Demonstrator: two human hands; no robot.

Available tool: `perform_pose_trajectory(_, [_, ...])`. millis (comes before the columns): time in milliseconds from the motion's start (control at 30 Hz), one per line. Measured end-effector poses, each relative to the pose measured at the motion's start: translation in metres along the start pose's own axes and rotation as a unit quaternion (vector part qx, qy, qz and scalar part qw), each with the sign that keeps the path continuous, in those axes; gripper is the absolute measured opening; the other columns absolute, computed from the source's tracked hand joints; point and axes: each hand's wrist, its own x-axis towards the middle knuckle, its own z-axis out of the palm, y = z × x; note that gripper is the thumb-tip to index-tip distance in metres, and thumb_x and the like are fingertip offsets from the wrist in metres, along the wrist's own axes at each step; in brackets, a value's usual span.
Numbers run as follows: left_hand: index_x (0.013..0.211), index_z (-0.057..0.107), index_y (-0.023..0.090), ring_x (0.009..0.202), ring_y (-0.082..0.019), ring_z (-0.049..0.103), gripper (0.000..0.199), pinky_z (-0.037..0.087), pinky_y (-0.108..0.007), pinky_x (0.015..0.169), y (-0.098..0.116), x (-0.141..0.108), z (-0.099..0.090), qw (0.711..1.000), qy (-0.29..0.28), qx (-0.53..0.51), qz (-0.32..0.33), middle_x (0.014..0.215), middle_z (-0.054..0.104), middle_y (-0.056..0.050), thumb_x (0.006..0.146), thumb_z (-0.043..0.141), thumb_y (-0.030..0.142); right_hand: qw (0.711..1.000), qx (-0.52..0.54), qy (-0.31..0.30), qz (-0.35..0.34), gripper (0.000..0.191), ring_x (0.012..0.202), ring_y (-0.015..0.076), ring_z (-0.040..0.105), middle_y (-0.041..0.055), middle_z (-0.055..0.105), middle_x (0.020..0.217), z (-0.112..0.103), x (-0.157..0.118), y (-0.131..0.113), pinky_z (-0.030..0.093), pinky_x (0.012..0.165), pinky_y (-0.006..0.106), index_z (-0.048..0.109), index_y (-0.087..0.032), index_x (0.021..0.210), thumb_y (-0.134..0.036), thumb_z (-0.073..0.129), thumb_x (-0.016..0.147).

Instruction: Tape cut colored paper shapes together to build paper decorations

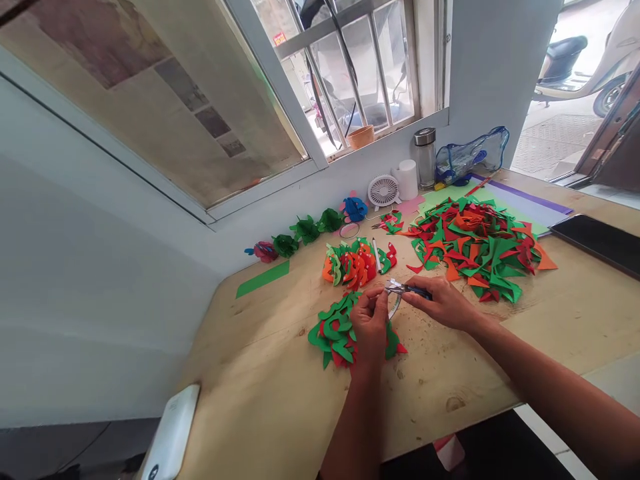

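Observation:
My left hand is closed in a pinch at a roll of white tape, whose ring shows beside the fingers. My right hand grips small dark-handled scissors, their metal tips meeting the tape at the left fingertips. Exactly what lies between the tips is too small to tell. Beneath and beside my left hand lies a pile of green and red paper cutouts. Just beyond are orange and green cutouts with small white patches, next to a white pen.
A large heap of paper scraps lies at the right, near a black phone. Along the wall stand paper flowers, a small fan, a glass bottle and a clear pouch. A white device sits at the table's left edge.

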Motion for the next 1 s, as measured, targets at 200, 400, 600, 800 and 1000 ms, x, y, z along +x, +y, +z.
perform_pose_trajectory(200, [0.082, 0.066, 0.013, 0.044, -0.003, 0.031, 0.035, 0.025, -0.017, 0.043, 0.001, 0.000, 0.000, 1.000, -0.015, 0.002, 0.008, 0.052, 0.043, 0.006, 0.070, 0.069, 0.046, 1.000, 0.006, -0.001, -0.004, 0.039, 0.053, 0.0088, 0.037, -0.0025, 0.048, 0.058, 0.000, 0.000, -0.002, 0.028, 0.050, 0.023, 0.060, -0.017, 0.074, -0.048, 0.042, 0.089])
perform_pose_trajectory(400, [0.080, 0.067, 0.014, 0.046, -0.004, 0.033, 0.033, 0.026, -0.017, 0.044, 0.001, 0.000, 0.001, 1.000, -0.014, 0.002, 0.011, 0.053, 0.043, 0.005, 0.069, 0.069, 0.045, 1.000, 0.011, 0.014, -0.006, 0.040, 0.051, 0.0090, 0.038, -0.0024, 0.049, 0.056, 0.001, 0.000, -0.001, 0.029, 0.050, 0.023, 0.064, -0.017, 0.077, -0.049, 0.042, 0.089])
perform_pose_trajectory(600, [0.082, 0.066, 0.014, 0.045, -0.004, 0.033, 0.032, 0.027, -0.017, 0.044, -0.002, 0.000, 0.001, 1.000, -0.010, 0.010, 0.013, 0.053, 0.043, 0.006, 0.070, 0.068, 0.044, 0.999, -0.006, 0.033, -0.005, 0.037, 0.053, 0.0098, 0.042, -0.0014, 0.052, 0.058, 0.002, 0.000, 0.000, 0.031, 0.052, 0.023, 0.063, -0.018, 0.075, -0.047, 0.044, 0.088])
perform_pose_trajectory(800, [0.085, 0.068, 0.016, 0.051, -0.008, 0.043, 0.028, 0.034, -0.019, 0.049, -0.003, -0.002, -0.001, 0.996, -0.017, 0.060, 0.056, 0.059, 0.051, 0.003, 0.075, 0.064, 0.042, 0.992, -0.058, 0.107, 0.029, 0.040, 0.053, 0.0115, 0.042, -0.0008, 0.050, 0.055, 0.000, -0.001, 0.000, 0.030, 0.051, 0.024, 0.063, -0.020, 0.074, -0.052, 0.043, 0.086])
perform_pose_trajectory(1000, [0.108, 0.066, 0.019, 0.062, -0.012, 0.054, 0.031, 0.043, -0.022, 0.061, 0.002, -0.008, 0.002, 0.976, -0.074, 0.168, 0.121, 0.072, 0.062, -0.003, 0.083, 0.054, 0.033, 0.966, -0.084, 0.231, 0.081, 0.044, 0.050, 0.0114, 0.042, -0.0007, 0.052, 0.055, -0.009, 0.001, 0.007, 0.029, 0.050, 0.023, 0.065, -0.018, 0.081, -0.057, 0.044, 0.084])
